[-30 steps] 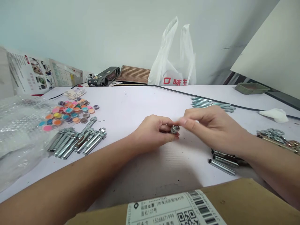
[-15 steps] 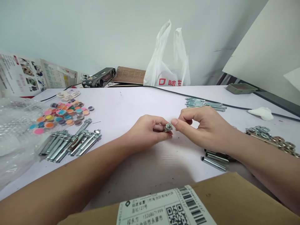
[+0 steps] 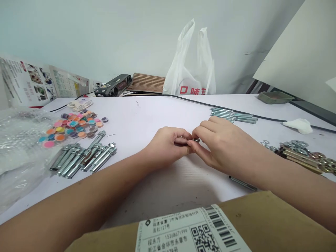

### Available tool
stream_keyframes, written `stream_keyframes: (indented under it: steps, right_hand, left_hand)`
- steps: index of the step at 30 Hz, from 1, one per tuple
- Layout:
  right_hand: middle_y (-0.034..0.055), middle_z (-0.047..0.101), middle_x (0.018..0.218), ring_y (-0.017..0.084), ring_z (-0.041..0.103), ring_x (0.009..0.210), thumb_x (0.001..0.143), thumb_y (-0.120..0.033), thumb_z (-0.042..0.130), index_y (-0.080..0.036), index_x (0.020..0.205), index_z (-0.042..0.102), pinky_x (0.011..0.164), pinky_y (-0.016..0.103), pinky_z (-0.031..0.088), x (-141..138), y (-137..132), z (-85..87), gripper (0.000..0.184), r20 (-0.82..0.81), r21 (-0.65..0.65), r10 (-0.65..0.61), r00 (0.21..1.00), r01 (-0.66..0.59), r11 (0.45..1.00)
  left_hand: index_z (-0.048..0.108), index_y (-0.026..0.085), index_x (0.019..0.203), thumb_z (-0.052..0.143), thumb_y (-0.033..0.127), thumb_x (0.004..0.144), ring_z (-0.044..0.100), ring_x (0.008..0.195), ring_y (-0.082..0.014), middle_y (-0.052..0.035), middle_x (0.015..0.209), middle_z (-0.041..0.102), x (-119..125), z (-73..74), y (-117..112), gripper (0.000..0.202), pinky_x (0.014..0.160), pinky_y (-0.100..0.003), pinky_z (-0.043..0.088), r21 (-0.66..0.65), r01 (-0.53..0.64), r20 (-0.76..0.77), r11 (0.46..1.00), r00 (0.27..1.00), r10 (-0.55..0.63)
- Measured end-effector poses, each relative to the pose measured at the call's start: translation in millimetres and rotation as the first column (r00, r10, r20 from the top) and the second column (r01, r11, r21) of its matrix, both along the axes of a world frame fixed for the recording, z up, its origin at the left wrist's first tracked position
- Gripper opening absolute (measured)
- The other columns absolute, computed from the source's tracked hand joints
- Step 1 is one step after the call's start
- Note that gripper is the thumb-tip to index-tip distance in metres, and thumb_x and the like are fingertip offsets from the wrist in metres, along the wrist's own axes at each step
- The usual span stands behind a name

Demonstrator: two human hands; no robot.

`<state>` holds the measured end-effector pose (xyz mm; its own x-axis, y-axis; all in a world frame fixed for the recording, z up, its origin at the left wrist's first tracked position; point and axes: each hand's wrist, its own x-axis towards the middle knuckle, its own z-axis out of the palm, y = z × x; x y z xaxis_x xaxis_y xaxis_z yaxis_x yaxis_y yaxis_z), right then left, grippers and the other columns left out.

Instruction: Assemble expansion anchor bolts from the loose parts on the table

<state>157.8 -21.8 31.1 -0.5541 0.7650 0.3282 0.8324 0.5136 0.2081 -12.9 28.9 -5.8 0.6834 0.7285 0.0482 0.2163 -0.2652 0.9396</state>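
My left hand (image 3: 169, 147) is closed around an expansion bolt (image 3: 196, 140), of which only the metal nut end shows. From the right, my right hand (image 3: 220, 145) pinches that end between thumb and fingers, so the two hands meet over the middle of the table. The rest of the bolt is hidden by the fingers. Left of my left hand lies a pile of similar expansion bolts (image 3: 76, 157) with nuts and sleeves on them. Under my right forearm a metal sleeve (image 3: 243, 183) shows in part.
Thin metal rods (image 3: 233, 115) lie behind my right hand. Washers (image 3: 295, 145) and brass-coloured nuts (image 3: 328, 164) are at right. Coloured discs (image 3: 75, 124) and clear plastic wrap (image 3: 21, 150) occupy the left. A cardboard box (image 3: 246, 217) stands in front; a white bag (image 3: 189, 73) stands behind.
My right hand has moved left and its thumb and fingers have closed on the end of the bolt. My left hand keeps its hold. The view has shifted slightly.
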Motion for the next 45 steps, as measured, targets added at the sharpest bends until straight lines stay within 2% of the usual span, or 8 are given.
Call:
stream_keyframes:
  steps: [9, 16, 21, 26, 31, 34, 41, 45]
  right_hand:
    - [0.0038, 0.055, 0.065, 0.017, 0.046, 0.063, 0.095, -0.031, 0.034, -0.018, 0.067, 0.050, 0.059, 0.029, 0.032, 2, -1, 2.6, 0.035, -0.019, -0.134, -0.094, 0.995, 0.090, 0.987]
    - [0.0066, 0.057, 0.075, 0.020, 0.052, 0.075, 0.090, -0.027, 0.042, -0.015, 0.085, 0.059, 0.062, 0.030, 0.038, 4, -5, 9.4, 0.022, -0.158, -0.278, -0.135, 0.978, 0.087, 0.957]
    - [0.0045, 0.062, 0.092, 0.018, 0.054, 0.087, 0.086, -0.017, 0.046, -0.018, 0.101, 0.061, 0.072, 0.031, 0.042, 11, -3, 13.1, 0.021, -0.310, -0.234, 0.018, 0.951, -0.094, 0.968]
    - [0.0029, 0.062, 0.093, 0.016, 0.054, 0.086, 0.085, -0.014, 0.049, -0.020, 0.102, 0.062, 0.073, 0.030, 0.043, 14, -3, 16.2, 0.023, -0.356, -0.228, 0.106, 0.928, -0.196, 0.954]
    - [0.0034, 0.061, 0.094, 0.016, 0.054, 0.086, 0.088, -0.016, 0.047, -0.023, 0.096, 0.064, 0.072, 0.028, 0.043, 17, -10, 26.9, 0.020, -0.421, -0.265, 0.224, 0.879, -0.355, 0.897]
    - [0.0017, 0.060, 0.095, 0.014, 0.054, 0.085, 0.089, -0.019, 0.048, -0.025, 0.095, 0.064, 0.070, 0.027, 0.043, 18, -14, 28.1, 0.018, -0.409, -0.259, 0.240, 0.880, -0.364, 0.895]
    - [0.0068, 0.055, 0.074, 0.020, 0.049, 0.075, 0.093, -0.025, 0.040, -0.012, 0.085, 0.062, 0.066, 0.034, 0.040, 3, -11, 10.9, 0.027, -0.177, -0.057, 0.149, 0.973, -0.161, 0.985]
    - [0.0065, 0.056, 0.075, 0.020, 0.049, 0.073, 0.095, -0.028, 0.034, -0.015, 0.083, 0.058, 0.064, 0.034, 0.039, 5, -11, 12.6, 0.030, -0.181, -0.089, 0.051, 0.982, -0.068, 0.994]
  left_hand:
    - [0.066, 0.018, 0.090, 0.063, 0.034, 0.077, 0.067, 0.079, -0.0147, -0.0007, 0.079, 0.073, 3, 1.4, -7, 0.021, 0.072, -0.025, 0.050, 0.149, -0.122, 0.007, 0.981, 0.992, 0.122]
    - [0.052, 0.023, 0.106, 0.065, 0.036, 0.077, 0.063, 0.068, -0.0107, 0.0016, 0.080, 0.072, 2, 0.8, -8, 0.034, 0.069, -0.024, 0.048, 0.114, -0.142, 0.038, 0.983, 0.990, 0.138]
    - [0.055, 0.020, 0.097, 0.054, 0.043, 0.085, 0.055, 0.056, -0.0087, 0.0021, 0.071, 0.063, 0, 2.3, -5, 0.026, 0.056, -0.022, 0.045, 0.050, 0.001, -0.015, 0.999, 1.000, -0.001]
    - [0.053, 0.016, 0.075, 0.044, 0.035, 0.090, 0.043, 0.056, -0.0078, 0.0038, 0.062, 0.049, -3, 7.6, -8, 0.025, 0.056, -0.021, 0.037, 0.271, 0.097, -0.096, 0.958, 0.993, -0.074]
    - [0.048, 0.016, 0.078, 0.040, 0.032, 0.091, 0.033, 0.054, -0.0079, 0.0054, 0.058, 0.036, -7, 19.8, -19, 0.023, 0.052, -0.022, 0.031, 0.046, 0.260, -0.015, 0.964, 0.966, -0.260]
    - [0.044, 0.017, 0.075, 0.042, 0.032, 0.089, 0.029, 0.055, -0.0078, 0.0056, 0.060, 0.031, -8, 23.0, -20, 0.021, 0.052, -0.022, 0.028, 0.033, 0.282, 0.013, 0.959, 0.959, -0.283]
    - [0.035, 0.018, 0.061, 0.045, 0.030, 0.084, 0.030, 0.052, -0.0089, 0.0046, 0.053, 0.034, -7, 23.4, -21, 0.028, 0.049, -0.024, 0.025, 0.372, 0.155, -0.233, 0.915, 0.970, -0.069]
    - [0.039, 0.019, 0.057, 0.042, 0.029, 0.082, 0.036, 0.046, -0.0110, 0.0007, 0.052, 0.046, -5, 37.4, -26, 0.027, 0.046, -0.027, 0.025, 0.420, -0.036, -0.409, 0.907, 0.884, 0.225]
